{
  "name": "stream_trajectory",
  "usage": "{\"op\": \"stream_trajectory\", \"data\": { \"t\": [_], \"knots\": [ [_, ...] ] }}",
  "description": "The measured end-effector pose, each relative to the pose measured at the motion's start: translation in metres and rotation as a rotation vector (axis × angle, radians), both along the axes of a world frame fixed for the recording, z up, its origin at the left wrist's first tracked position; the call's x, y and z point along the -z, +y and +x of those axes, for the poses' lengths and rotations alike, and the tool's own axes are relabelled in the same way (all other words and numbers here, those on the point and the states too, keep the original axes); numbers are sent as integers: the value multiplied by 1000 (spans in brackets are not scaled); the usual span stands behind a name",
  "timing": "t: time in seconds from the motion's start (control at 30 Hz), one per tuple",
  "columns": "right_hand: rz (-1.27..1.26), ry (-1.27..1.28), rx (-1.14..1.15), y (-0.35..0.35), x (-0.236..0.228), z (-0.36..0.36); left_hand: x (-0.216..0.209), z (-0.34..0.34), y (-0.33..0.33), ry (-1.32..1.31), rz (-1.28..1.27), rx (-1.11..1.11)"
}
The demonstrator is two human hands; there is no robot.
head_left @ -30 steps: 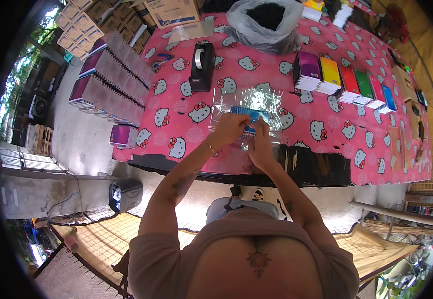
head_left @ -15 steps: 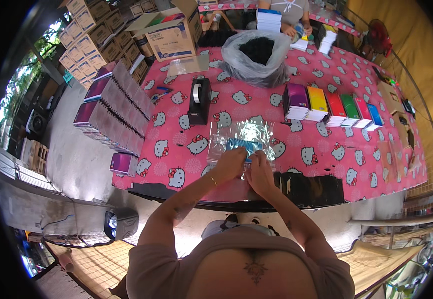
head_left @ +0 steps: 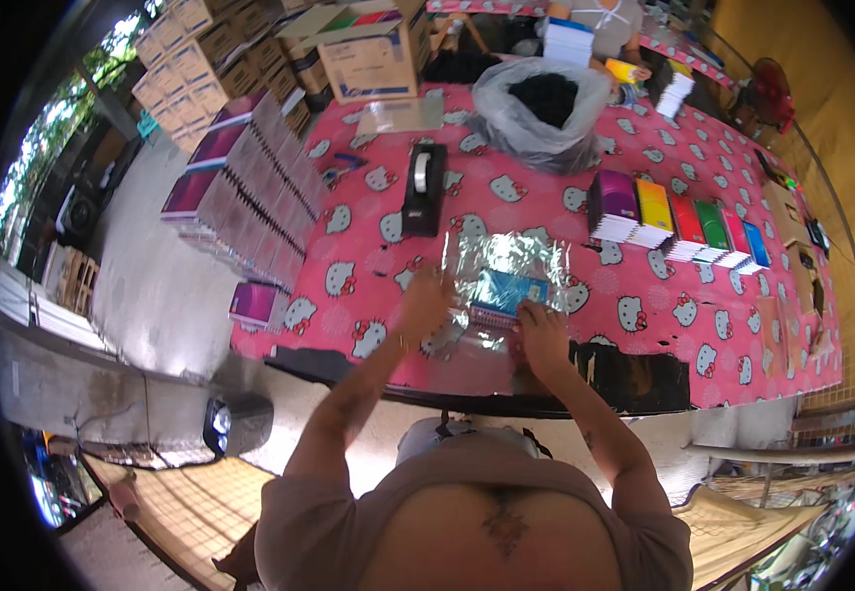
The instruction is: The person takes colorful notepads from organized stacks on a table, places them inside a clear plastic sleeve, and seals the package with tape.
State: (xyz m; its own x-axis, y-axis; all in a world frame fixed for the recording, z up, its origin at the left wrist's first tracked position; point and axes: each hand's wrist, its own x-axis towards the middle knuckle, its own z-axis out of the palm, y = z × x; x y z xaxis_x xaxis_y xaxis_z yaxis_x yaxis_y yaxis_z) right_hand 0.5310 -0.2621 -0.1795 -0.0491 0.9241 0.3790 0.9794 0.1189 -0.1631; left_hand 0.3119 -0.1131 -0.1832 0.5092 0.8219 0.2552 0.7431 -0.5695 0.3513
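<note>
A small blue spiral notebook (head_left: 508,293) lies on a shiny clear plastic sheet (head_left: 462,258) in front of me. My right hand (head_left: 543,335) is closed at the notebook's lower right corner, fingertips on its edge. My left hand (head_left: 425,300) is lifted off to the left of the plastic, near its left edge; motion smears its fingers, and I cannot see anything in it. Beyond my left hand stands a black tape dispenser (head_left: 423,202) with a roll of clear tape.
Stacked spiral notebooks (head_left: 240,212) line the table's left edge. At right stands a row of small coloured notebooks (head_left: 671,217). Farther back are a plastic bag of black coils (head_left: 531,113), an open carton (head_left: 373,64), and pliers (head_left: 348,161). A person (head_left: 600,30) handles notebooks across the table.
My left hand has let go of the notebook and moved left. My right hand stays at the notebook's right side, and more of the blue cover shows. The whole view has shifted slightly.
</note>
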Motion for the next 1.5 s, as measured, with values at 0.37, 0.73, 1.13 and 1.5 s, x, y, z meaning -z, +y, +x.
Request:
{"op": "stream_trajectory", "data": {
  "t": [0.37, 0.73, 1.13, 1.5],
  "knots": [
    [57, -3, -26, 3, -3, -9, -19, -41, 171, -935, -864, -222],
    [91, -133, -80, 6, -16, -8, 15, -69, 141, -249, -152, -519],
    [154, -33, -204, 9, 3, 22, -49, 94, -46, -32, -362, -85],
    [54, 88, -221, 15, -14, 33, -34, 67, -87, 106, -46, -36]
  ]
}}
